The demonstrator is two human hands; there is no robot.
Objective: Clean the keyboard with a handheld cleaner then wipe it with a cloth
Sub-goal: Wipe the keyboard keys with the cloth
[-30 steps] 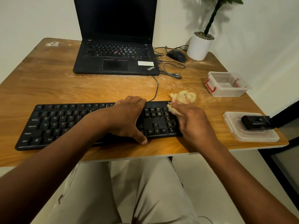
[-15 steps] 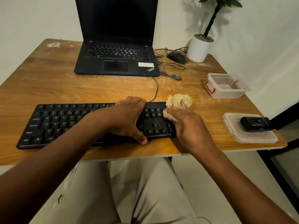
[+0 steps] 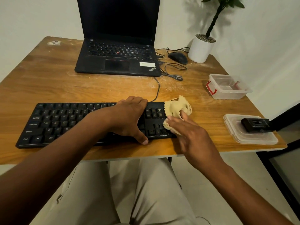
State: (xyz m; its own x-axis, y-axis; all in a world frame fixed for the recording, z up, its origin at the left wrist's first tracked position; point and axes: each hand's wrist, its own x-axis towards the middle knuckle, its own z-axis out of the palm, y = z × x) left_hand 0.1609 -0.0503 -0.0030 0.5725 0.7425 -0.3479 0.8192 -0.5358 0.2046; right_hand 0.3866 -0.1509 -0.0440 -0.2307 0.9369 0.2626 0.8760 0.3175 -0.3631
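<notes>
A black keyboard [image 3: 65, 120] lies along the front of the wooden desk [image 3: 48, 82]. My left hand [image 3: 128, 117] presses flat on its right-middle keys, thumb at the front edge, holding it still. My right hand [image 3: 190, 135] grips a crumpled beige cloth [image 3: 177, 109] over the keyboard's right end, which it partly hides. The small black handheld cleaner [image 3: 255, 125] rests on a clear plastic lid [image 3: 250, 135] at the desk's right front corner, apart from both hands.
An open black laptop [image 3: 118, 57] stands at the back, with a mouse [image 3: 177, 57] and cables beside it. A white plant pot [image 3: 201, 48] sits at the back right. A clear container with red clips [image 3: 227, 86] is on the right. White dust streaks the desk.
My right hand has slid the cloth slightly left and then right across the keyboard's right end. The left hand has stayed in place on the keys.
</notes>
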